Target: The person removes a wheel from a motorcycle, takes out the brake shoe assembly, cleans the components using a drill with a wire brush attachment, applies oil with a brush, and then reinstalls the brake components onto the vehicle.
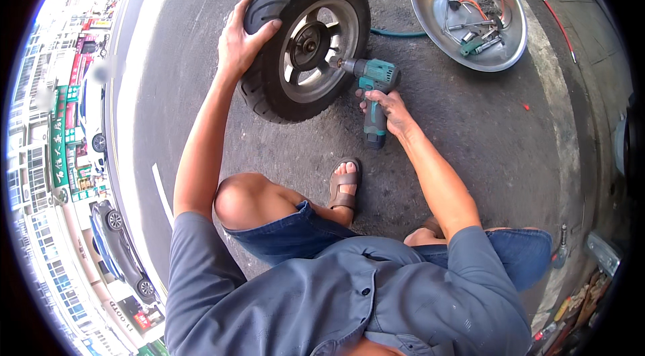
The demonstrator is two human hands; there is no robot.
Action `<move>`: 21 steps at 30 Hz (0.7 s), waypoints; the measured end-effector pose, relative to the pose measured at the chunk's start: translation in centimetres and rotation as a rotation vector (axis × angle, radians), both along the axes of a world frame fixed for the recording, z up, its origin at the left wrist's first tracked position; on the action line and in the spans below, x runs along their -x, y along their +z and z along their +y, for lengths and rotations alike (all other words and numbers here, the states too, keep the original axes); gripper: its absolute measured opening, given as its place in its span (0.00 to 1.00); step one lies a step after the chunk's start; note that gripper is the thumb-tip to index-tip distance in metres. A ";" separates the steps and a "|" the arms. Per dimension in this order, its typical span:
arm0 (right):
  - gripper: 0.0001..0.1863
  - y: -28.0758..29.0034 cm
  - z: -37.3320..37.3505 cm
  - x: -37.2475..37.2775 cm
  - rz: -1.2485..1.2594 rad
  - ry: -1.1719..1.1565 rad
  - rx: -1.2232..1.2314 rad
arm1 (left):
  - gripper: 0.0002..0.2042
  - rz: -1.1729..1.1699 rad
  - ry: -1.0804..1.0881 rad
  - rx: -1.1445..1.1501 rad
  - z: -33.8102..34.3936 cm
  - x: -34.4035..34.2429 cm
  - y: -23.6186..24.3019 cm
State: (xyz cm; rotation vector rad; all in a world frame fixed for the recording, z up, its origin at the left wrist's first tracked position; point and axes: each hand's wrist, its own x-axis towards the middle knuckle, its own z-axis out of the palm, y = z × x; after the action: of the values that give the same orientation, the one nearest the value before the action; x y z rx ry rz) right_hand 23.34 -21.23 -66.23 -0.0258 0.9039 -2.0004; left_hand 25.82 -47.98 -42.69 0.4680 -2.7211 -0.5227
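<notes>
A scooter-type wheel (306, 47) with a black tyre and a grey spoked rim stands tilted on the pavement. My left hand (242, 36) grips the upper left of its tyre, thumb over the sidewall and fingers behind the tread. In my right hand (390, 110) is a teal and black cordless drill (377, 87), held by its handle. The drill's front end points left and reaches the right side of the rim, near the edge between spokes; whether its tip touches the metal, I cannot tell. My right fingers wrap around the handle below the drill's body.
A round metal basin (420, 3) holding tools and red cord stands at the upper right. A teal hose (396, 34) runs behind the wheel to the basin. A red rod (559, 28) lies by the kerb. Tools (571, 309) sit at lower right; parked cars (121, 248) line the left.
</notes>
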 end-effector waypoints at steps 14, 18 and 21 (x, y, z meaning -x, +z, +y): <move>0.24 -0.1 -4.1 1.3 0.078 -0.091 0.008 | 0.42 -0.032 0.055 0.001 1.0 0.6 0.3; 0.18 -0.7 -5.7 2.9 0.203 -0.112 -0.051 | 0.42 -0.010 0.040 0.002 0.7 0.7 0.1; 0.12 -1.6 -6.1 3.9 0.259 -0.072 -0.099 | 0.41 0.018 0.043 0.030 0.0 0.5 -0.4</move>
State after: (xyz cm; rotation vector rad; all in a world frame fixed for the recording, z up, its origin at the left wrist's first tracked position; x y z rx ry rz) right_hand 19.48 -27.37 -67.80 -0.2029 1.1821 -2.0463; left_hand 25.33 -47.97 -43.06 0.5102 -2.6912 -0.4716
